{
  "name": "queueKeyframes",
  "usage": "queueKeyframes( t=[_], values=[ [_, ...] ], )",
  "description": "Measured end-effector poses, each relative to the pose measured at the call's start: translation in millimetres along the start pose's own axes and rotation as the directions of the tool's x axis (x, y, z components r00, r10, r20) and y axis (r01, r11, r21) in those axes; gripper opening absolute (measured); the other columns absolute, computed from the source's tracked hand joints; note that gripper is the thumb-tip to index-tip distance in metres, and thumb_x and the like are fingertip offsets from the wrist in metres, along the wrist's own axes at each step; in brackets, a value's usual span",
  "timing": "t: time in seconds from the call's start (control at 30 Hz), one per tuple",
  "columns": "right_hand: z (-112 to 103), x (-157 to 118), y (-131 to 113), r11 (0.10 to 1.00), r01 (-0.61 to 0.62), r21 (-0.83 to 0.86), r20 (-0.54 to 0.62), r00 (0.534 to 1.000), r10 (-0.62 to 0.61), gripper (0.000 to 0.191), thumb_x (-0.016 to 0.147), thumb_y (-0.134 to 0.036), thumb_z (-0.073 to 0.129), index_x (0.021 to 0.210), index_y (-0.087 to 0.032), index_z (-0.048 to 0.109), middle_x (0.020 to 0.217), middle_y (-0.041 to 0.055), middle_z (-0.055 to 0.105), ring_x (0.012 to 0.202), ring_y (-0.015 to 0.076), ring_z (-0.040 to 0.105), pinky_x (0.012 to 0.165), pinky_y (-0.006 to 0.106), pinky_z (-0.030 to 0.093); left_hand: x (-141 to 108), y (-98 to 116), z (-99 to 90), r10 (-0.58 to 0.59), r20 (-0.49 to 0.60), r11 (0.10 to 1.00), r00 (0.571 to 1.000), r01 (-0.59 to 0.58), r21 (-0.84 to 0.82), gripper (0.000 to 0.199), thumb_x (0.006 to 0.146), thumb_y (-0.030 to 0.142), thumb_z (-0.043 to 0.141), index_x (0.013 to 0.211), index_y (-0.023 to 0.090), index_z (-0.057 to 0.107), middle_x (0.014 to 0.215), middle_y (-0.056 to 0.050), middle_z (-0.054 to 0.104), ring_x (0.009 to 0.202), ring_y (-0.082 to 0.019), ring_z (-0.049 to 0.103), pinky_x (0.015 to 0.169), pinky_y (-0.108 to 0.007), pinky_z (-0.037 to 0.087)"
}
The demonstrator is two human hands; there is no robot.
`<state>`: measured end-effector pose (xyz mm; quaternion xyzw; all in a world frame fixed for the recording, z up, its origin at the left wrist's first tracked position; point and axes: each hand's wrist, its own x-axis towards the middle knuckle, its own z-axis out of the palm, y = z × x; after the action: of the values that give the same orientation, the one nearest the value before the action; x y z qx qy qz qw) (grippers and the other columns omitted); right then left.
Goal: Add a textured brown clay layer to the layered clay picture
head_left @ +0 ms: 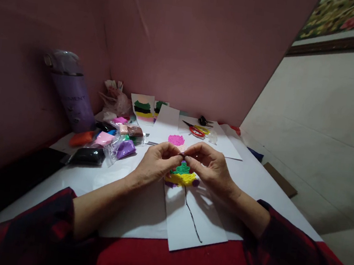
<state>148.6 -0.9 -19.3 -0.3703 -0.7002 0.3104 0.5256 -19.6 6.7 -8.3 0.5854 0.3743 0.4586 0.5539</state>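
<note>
Our left hand [158, 160] and right hand [210, 166] pinch a tiny dark bit [183, 155], which could drop on the bright picture [182, 178] if we slip.

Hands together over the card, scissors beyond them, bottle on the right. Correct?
One slip: the head view shows the bottle on the left. Left hand and right hand are together over the card, scissors beyond.
</note>
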Motion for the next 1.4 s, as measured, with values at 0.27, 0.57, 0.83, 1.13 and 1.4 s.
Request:
queueKeyframes(
  t=[0.27,0.57,0.83,1.13,1.4],
  values=[
    [-2.7,6.2,-4.1,0.992,-0.033,0.118,-0.156,0.986,0.051,0.008,0.077,-0.024,0.066,0.078,-0.02,0.059,0.061,-0.0043,0.057,0.048,0.0104,0.054,0.048,0.029,0.05,1.9,-0.5,-4.3,0.097,-0.189,0.993,0.977,-0.109,-0.052,0.015,0.066,0.025,0.069,0.07,0.015,0.059,0.059,0.001,0.06,0.048,-0.009,0.052,0.04,-0.02,0.044],
    [-3.8,4.3,-3.8,0.987,-0.006,0.162,-0.125,0.992,0.026,0.015,0.084,-0.031,0.069,0.091,-0.019,0.065,0.071,-0.0001,0.064,0.057,0.012,0.059,0.05,0.028,0.052,-1.3,2.3,-4.6,0.121,-0.136,0.985,0.983,-0.136,-0.103,0.03,0.071,0.036,0.077,0.09,0.013,0.07,0.068,-0.002,0.065,0.054,-0.01,0.053,0.044,-0.02,0.043],
    [1.0,-0.5,-18.0,0.981,0.01,0.196,-0.041,0.999,-0.002,0.011,0.082,-0.028,0.072,0.085,-0.018,0.07,0.069,0.0007,0.067,0.058,0.012,0.06,0.05,0.027,0.052,-2.4,-3.2,-3.7,0.108,0.044,0.993,0.993,-0.106,-0.045,0.027,0.073,0.036,0.078,0.089,0.013,0.073,0.086,-0.007,0.072,0.069,-0.013,0.061,0.049,-0.02,0.046],
    [-1.0,0.8,-6.3,0.992,0.075,0.099,-0.026,0.997,-0.073,0.016,0.077,-0.024,0.078,0.09,-0.018,0.071,0.082,0.0026,0.07,0.067,0.0125,0.064,0.05,0.023,0.051,-0.9,-2.0,-4.7,0.209,0.02,0.978,0.978,-0.21,0.016,0.021,0.073,0.028,0.075,0.088,0.014,0.069,0.082,-0.005,0.07,0.069,-0.012,0.06,0.05,-0.019,0.045],
    [-1.3,1.2,-17.0,0.98,0.078,0.182,-0.11,0.992,-0.059,0.007,0.08,-0.021,0.071,0.082,-0.017,0.066,0.064,-0.0026,0.063,0.051,0.0085,0.057,0.046,0.023,0.05,-2.0,4.7,-1.9,0.261,-0.057,0.964,0.964,-0.263,-0.031,0.016,0.073,0.026,0.074,0.074,0.015,0.063,0.067,0.001,0.061,0.057,-0.009,0.053,0.046,-0.019,0.045]
  ],
)
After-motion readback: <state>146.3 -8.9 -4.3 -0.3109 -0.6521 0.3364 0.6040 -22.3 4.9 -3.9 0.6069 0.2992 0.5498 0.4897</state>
